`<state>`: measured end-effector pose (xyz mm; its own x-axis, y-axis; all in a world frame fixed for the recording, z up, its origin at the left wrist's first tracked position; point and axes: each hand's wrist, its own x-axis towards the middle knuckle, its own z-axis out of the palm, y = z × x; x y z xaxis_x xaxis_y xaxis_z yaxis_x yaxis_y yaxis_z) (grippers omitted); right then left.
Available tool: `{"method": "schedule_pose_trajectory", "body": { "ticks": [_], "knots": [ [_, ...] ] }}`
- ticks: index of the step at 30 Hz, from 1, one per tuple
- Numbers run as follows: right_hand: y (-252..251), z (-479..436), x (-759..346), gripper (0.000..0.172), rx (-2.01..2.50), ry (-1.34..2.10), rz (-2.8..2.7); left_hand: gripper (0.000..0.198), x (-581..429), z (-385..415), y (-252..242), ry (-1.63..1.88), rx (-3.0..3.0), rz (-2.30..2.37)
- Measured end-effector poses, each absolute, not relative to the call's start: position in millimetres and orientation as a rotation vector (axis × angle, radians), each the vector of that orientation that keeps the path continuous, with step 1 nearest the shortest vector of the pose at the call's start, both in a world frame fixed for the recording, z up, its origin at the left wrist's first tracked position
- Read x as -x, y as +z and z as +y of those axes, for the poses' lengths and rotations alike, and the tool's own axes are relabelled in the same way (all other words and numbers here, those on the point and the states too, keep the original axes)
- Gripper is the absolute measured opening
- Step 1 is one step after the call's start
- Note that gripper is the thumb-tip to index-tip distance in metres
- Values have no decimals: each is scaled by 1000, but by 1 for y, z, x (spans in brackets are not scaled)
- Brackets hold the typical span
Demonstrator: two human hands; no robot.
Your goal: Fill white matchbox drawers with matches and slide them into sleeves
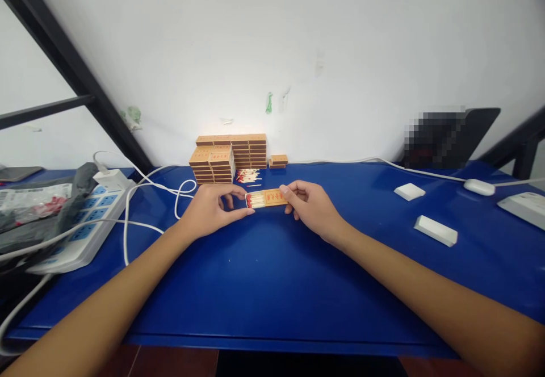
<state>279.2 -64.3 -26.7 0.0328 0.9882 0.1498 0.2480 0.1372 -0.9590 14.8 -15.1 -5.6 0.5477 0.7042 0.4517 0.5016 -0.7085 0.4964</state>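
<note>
A matchbox (275, 197) is held level between my two hands above the blue table. Its inner tray sticks out to the left, showing red-tipped matches (256, 199) lying side by side. My left hand (216, 208) pinches the tray's left end between thumb and fingers. The right end of the sleeve is gripped by my right hand (309, 206), thumb on top. Just behind lies a pile of loose matches (248, 175), with a single match (254, 185) in front of it. Stacked matchboxes (212, 164) stand left of the pile.
A small matchbox stack (278, 161) sits by the wall. On the left are a power strip (91, 218), white cables (126, 223) and a grey plastic bag (38, 206). White blocks (436, 230) and a dark tablet-like object (472, 135) occupy the right.
</note>
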Motion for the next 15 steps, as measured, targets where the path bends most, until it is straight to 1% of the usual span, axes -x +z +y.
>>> {"method": "schedule_pose_trajectory", "body": {
  "ticks": [3, 8, 15],
  "knots": [
    [-29, -65, -277, 54, 1277, 961, -1374, 35, -15, -15, -6, 960, -2473, 981],
    [-32, -70, -269, 54, 1214, 905, -1279, 36, -17, -17, -6, 1052, -2446, 1047],
    [-34, -92, -252, 53, 1107, 895, -1658, 42, -20, -19, -9, 1156, -2439, 1014]
  ]
}}
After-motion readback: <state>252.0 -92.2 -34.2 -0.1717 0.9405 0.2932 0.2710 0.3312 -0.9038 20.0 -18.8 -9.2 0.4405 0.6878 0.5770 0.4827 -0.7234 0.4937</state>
